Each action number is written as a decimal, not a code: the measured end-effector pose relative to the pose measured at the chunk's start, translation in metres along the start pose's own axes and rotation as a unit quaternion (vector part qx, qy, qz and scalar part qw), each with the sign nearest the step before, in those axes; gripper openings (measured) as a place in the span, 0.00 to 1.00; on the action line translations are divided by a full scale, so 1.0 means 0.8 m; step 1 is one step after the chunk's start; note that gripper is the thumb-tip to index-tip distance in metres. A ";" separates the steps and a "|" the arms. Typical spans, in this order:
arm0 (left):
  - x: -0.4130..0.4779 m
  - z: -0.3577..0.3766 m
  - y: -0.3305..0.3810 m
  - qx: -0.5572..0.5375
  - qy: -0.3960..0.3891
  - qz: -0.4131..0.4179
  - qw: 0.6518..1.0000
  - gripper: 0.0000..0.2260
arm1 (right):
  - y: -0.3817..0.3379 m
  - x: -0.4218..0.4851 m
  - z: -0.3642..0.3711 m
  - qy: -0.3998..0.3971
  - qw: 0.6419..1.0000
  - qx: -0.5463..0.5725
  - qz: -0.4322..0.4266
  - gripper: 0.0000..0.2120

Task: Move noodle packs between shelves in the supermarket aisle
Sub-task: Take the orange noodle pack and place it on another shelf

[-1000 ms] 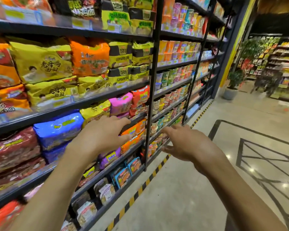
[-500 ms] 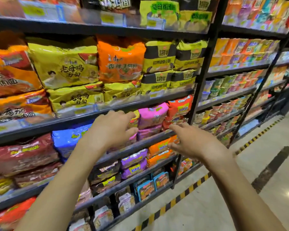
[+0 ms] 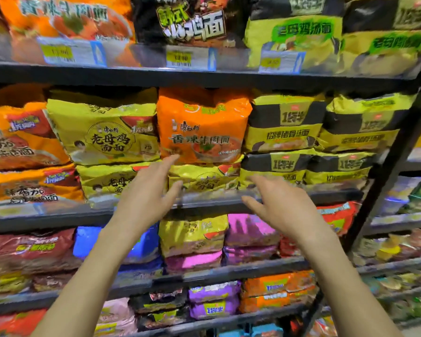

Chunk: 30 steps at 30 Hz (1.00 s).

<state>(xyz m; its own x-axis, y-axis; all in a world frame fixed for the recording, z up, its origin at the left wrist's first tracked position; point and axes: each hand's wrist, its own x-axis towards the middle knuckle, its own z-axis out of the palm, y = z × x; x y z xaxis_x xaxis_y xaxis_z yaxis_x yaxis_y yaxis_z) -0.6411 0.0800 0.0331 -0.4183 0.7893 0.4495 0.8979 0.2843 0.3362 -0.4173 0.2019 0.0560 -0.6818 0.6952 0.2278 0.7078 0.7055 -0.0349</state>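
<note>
An orange noodle pack [image 3: 202,127] stands upright on the middle shelf [image 3: 326,194], resting on a yellow noodle pack [image 3: 204,177] that lies flat beneath it. Both hands are raised in front of these two packs, fingers straight and spread, holding nothing. The left hand [image 3: 144,190] reaches highest, its fingertips at the lower left corner of the orange pack; whether they touch it cannot be told. The right hand [image 3: 280,205] hovers lower, in front of the shelf's front edge, below the yellow pack's right end.

Left of the orange pack stand more yellow packs [image 3: 105,132]; to its right are stacked black-and-yellow packs [image 3: 284,132]. The upper shelf [image 3: 204,77] carries further packs behind price labels [image 3: 187,58]. The shelves below hold pink packs [image 3: 250,229], a blue pack [image 3: 88,242] and purple packs [image 3: 214,300]. All the shelves are dark metal, joined at the right by a black upright [image 3: 399,147], beyond which a blurred neighbouring bay shows more goods.
</note>
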 end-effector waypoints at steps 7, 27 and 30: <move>0.032 0.041 -0.002 -0.023 0.124 -0.037 0.991 0.29 | 0.042 0.084 0.020 0.147 0.982 0.086 -0.079 0.28; 0.042 0.080 0.021 -0.243 0.268 0.016 0.932 0.40 | 0.022 0.126 0.086 0.270 0.874 0.372 -0.157 0.44; 0.043 0.082 0.012 -0.250 0.268 0.032 0.930 0.38 | 0.028 0.126 0.087 0.291 0.862 0.389 -0.148 0.41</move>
<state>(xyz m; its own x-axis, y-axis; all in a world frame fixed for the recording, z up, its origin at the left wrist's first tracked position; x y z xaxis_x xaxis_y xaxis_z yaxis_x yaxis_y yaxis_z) -0.6377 0.1456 -0.0023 -0.4945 0.3728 0.7852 0.8038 -0.1477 0.5763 -0.4827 0.2975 0.0107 -0.4432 0.4416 0.7801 0.0269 0.8764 -0.4809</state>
